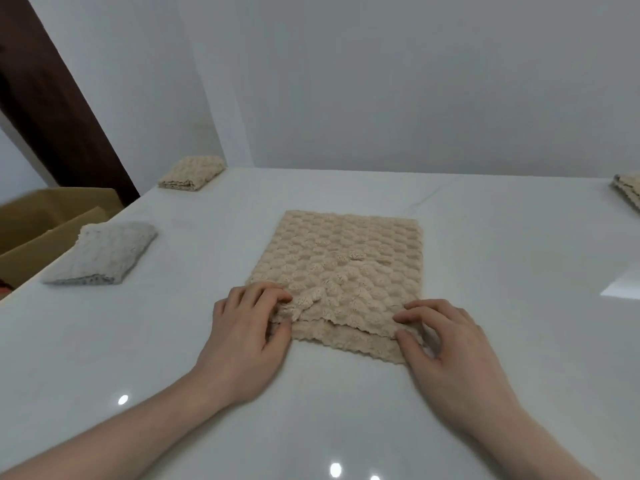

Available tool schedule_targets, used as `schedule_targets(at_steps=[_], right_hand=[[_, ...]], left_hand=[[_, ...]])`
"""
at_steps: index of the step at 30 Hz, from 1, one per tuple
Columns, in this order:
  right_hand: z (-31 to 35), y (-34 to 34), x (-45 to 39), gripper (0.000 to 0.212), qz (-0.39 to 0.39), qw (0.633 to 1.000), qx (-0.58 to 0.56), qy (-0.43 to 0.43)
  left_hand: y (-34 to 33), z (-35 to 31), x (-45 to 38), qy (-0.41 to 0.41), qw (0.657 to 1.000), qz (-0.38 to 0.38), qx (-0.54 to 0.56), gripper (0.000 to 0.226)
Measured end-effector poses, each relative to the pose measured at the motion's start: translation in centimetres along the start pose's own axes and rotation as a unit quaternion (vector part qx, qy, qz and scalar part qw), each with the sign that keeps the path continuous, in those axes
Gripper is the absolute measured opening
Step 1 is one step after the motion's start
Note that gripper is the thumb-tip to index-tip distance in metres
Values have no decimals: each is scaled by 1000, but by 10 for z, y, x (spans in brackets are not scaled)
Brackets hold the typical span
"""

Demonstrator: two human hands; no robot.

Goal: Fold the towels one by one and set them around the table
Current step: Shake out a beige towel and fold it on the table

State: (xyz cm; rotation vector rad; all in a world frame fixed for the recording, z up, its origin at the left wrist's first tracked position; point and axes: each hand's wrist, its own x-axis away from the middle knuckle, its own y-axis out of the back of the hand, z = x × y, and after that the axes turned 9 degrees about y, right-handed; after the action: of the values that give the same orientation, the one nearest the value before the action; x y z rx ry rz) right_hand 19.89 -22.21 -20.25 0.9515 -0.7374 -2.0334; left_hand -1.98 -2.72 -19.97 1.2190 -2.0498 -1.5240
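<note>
Beige towel [341,268] is lying mid-bench [485,237], half-folded. Left hand [242,336] and right hand [446,348] are pinching its near corners. Advice: lift both evenly, align with far edge.

grey towel [104,252] left, table [485,237] right open

Head view, single camera. Worn on the person's head, looking forward and steeply down across a white table [346,410]. Wide-angle: the table's edges splay outward and the far wall [381,81] leans. Near field: both forearms enter from the bottom edge, left hand [242,341] and right hand [453,355] close below the lens at a beige towel [339,271]. Far field: the table's far left corner and right edge, a cardboard box [45,223] at the left margin. No second view; nothing shared.
</note>
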Motion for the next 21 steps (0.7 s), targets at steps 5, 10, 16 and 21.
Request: schedule_targets(at_steps=[5, 10, 16, 21], right_hand=[[6, 4, 4, 23, 6, 999, 36, 12], [9, 6, 4, 18, -5, 999, 51, -1], [9, 6, 4, 15, -33, 999, 38, -22], [9, 9, 2, 16, -75, 996, -17, -39]], left_hand=[[-1, 0, 0, 0, 1000, -24, 5, 28], [1, -2, -1, 14, 998, -51, 33, 26], [7, -2, 4, 24, 994, -67, 81, 34], [9, 2, -2, 72, 985, -68, 141, 44]])
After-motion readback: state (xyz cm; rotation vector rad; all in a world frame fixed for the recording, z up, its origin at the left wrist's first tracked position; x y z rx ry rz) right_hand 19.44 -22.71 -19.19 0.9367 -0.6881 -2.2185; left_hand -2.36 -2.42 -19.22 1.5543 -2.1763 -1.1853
